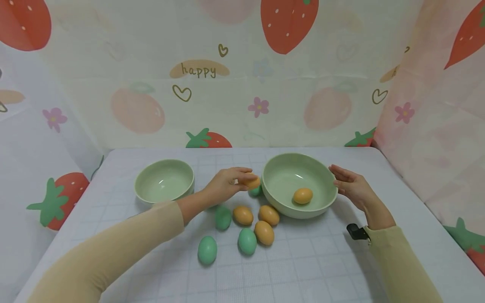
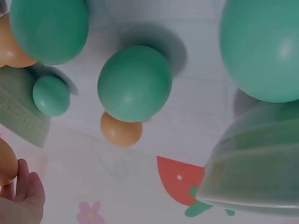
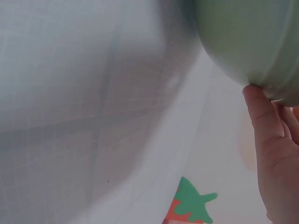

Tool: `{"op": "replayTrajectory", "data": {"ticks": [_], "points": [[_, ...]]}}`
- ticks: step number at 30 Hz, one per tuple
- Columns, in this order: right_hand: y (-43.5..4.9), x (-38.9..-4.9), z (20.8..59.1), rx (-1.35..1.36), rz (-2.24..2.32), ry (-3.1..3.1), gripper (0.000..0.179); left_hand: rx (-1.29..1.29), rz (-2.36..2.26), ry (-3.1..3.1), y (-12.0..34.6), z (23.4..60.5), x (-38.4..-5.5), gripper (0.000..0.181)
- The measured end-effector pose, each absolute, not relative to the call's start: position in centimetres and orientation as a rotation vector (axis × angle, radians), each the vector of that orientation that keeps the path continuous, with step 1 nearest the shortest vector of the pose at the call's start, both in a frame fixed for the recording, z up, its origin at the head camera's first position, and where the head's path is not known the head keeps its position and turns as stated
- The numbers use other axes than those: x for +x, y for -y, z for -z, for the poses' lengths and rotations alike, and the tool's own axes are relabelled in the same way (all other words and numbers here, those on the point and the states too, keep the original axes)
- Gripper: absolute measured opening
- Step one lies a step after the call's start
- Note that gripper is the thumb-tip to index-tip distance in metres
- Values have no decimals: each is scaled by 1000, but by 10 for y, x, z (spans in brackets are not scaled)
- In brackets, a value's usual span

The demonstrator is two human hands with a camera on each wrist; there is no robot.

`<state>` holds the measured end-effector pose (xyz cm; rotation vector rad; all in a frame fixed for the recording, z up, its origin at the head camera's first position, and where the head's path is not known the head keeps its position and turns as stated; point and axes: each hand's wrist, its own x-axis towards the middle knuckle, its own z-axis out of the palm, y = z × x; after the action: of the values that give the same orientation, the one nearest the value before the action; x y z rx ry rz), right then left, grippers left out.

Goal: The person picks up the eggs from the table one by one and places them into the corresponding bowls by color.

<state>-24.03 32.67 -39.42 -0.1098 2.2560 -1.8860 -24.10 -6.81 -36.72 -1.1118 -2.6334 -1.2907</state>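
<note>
My left hand [image 1: 226, 184] pinches a brown egg [image 1: 251, 182] between thumb and fingers, just outside the left rim of the larger green bowl [image 1: 284, 176]. In the left wrist view the same egg [image 2: 6, 163] shows at the left edge, against the fingertips. One brown egg [image 1: 303, 196] lies inside that bowl. With fairly straight fingers, my right hand [image 1: 356, 191] touches the bowl's right side; the right wrist view shows a fingertip [image 3: 254, 93] on its outer wall. A green egg [image 1: 255, 192] sits partly hidden below the held egg.
A smaller green bowl [image 1: 164, 181] stands on the left, with no egg visible inside. Between and before the bowls lie brown eggs [image 1: 243, 215] and green eggs [image 1: 247, 241], several in all. A printed cloth wall [image 1: 242, 109] rises behind the white table [image 1: 322, 261].
</note>
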Motion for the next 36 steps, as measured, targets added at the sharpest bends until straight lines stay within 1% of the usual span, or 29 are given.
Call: {"op": "replayTrajectory", "data": {"ticks": [7, 16, 23, 36], "points": [[-326, -240, 394, -110, 1896, -2248, 65, -1169, 1325, 2589, 60, 369, -239, 36], [-327, -240, 395, -103, 1908, -2247, 65, -1081, 1397, 2622, 43, 369, -238, 36], [-327, -240, 395, -103, 1894, -2258, 65, -1125, 1384, 2610, 31, 369, -239, 37], [-326, -242, 395, -86, 1890, -2262, 64, -1077, 1391, 2694, 15, 365, -242, 38]]}}
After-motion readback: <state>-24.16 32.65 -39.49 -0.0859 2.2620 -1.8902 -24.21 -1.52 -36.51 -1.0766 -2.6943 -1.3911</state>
